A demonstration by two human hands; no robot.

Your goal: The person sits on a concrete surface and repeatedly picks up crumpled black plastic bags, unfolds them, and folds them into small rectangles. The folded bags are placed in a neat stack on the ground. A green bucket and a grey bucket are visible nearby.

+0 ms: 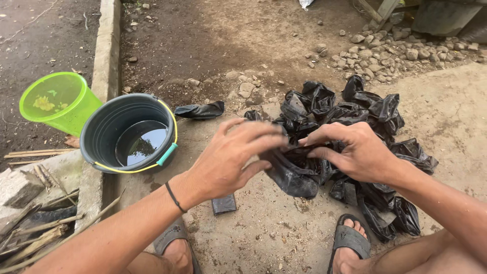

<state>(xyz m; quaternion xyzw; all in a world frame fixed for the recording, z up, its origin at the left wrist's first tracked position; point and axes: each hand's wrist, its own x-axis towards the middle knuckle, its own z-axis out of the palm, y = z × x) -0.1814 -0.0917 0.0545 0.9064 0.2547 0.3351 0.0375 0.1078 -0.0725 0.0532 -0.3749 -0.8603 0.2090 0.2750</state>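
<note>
hands: left hand (231, 157) and right hand (352, 152) both pinch the top edge of one black plastic seedling bag (294, 175), fingers curled close on the film, looks like they're working the mouth apart
bag in hand: hangs between the two hands, just in front of the pile, limp and crumpled, can't see anything inside it
progress: my read is it's pretty early, the heap of black bags (355, 116) behind the hands is still big and all crumpled, none look filled or stood up
strays: one flat black bag (200, 110) lies apart near the bucket, and a small folded one (223, 204) sits on the concrete by the left wrist
bucket: dark bucket (129, 133) with a yellow handle, some water in the bottom, well left of the hands
green tub: lime green container (58, 101) tipped on its side just beside the bucket
in the way: not much really, sandalled feet (350, 241) close under the pile, sticks (35, 233) off to the left, loose stones (385, 56) beyond the pile
</note>
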